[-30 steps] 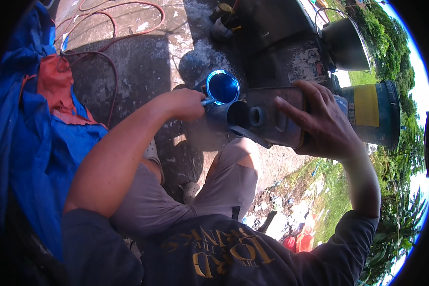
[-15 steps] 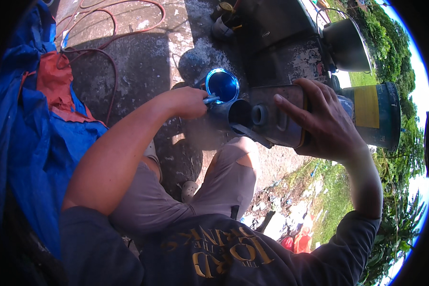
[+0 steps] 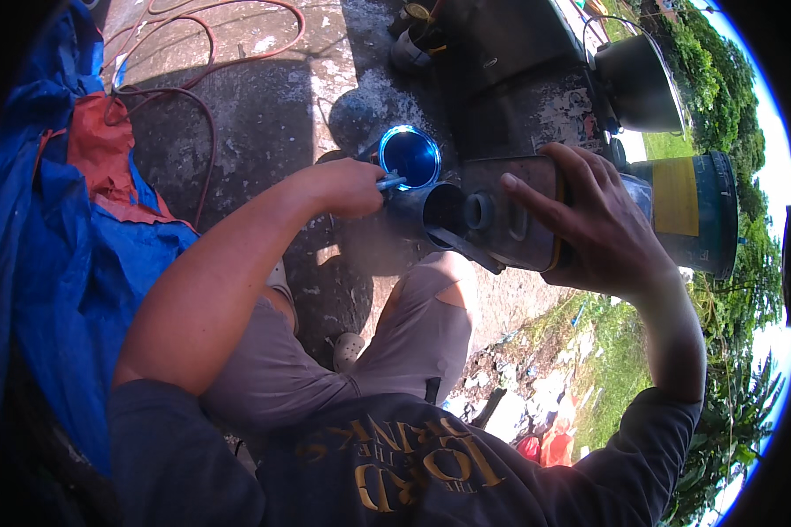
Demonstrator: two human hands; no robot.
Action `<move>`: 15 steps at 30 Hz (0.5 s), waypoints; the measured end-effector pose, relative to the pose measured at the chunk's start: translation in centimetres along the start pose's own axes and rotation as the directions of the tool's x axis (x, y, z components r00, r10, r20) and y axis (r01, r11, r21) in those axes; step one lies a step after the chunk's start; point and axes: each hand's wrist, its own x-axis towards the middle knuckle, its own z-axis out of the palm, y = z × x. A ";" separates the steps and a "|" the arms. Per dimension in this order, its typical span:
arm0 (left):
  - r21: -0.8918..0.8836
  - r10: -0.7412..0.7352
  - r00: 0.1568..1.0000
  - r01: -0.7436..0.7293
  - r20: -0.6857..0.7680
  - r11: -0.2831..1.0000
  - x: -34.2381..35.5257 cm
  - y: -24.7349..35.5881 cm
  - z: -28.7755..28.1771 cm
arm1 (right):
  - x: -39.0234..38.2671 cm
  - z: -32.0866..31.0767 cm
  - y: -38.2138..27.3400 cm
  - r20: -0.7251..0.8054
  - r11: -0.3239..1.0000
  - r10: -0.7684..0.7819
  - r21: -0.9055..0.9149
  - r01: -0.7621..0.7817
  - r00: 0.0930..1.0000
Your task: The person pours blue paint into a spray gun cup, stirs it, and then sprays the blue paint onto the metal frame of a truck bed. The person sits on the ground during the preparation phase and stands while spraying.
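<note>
In the head view, the only one I have, my left hand (image 3: 353, 187) is curled shut, fingers pressed together around a light blue rod (image 3: 390, 183). The rod pokes out past my knuckles to the right and reaches the near edge of a shiny blue-rimmed container (image 3: 408, 130), which stands open just ahead and to the right of those fingers. Whether rod and container are joined, I cannot tell.

My right hand (image 3: 599, 215) has its fingers spread over the far edge of a metal can (image 3: 498, 230), thumb laid across the face, so I am clasping it between them. The can sits to the left of that palm. Its round spout (image 3: 478, 212) points away from my right fingers, toward the left hand.

What counts is the gap there: the open mouth of a dark cup (image 3: 404, 216) lies just beside the spout, facing it. The cup's long axis runs roughly crosswise, from near my left fingers toward the can, with my left hand nearer its closed end. I cannot make out whether spout and cup touch, nor what bears the cup up.
</note>
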 end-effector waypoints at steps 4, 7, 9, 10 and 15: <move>0.006 -0.007 1.000 0.007 0.006 1.000 -0.1 0.2 -0.1 | 0.0 -0.1 0.0 0.006 1.000 -0.002 -0.003 0.002 1.000; 0.013 -0.003 1.000 0.003 -0.001 1.000 -0.1 0.1 0.0 | 0.1 -0.1 -0.1 0.002 1.000 -0.005 -0.003 0.005 1.000; 0.005 -0.012 1.000 0.012 -0.003 1.000 -0.4 0.5 -0.2 | 0.0 0.0 0.0 0.002 1.000 0.001 -0.001 -0.001 1.000; -0.005 -0.022 1.000 0.022 -0.003 1.000 -0.6 0.8 -0.3 | 0.0 0.0 0.0 0.002 1.000 0.004 0.000 -0.004 1.000; 0.032 -0.002 1.000 0.002 -0.009 0.999 0.2 0.3 0.2 | -0.5 0.4 0.1 0.004 1.000 0.024 0.001 -0.024 1.000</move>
